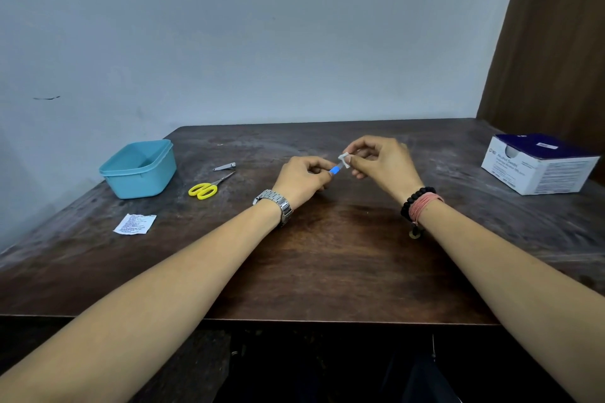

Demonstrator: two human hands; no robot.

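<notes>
Over the middle of a dark wooden table (327,255), both my hands meet above the surface. My left hand (302,178), with a metal watch on the wrist, pinches a small blue object (335,170) between thumb and fingers. My right hand (381,160), with beaded bracelets on the wrist, pinches a small white folded piece (344,159) against the blue object's far end. What the blue object is I cannot tell; most of it is hidden in my fingers.
A light blue plastic tub (139,170) stands at the left. Beside it lie a nail clipper (224,167) and yellow-handled scissors (209,187). A torn white printed wrapper (134,224) lies nearer the left edge. A white and blue box (540,163) sits far right.
</notes>
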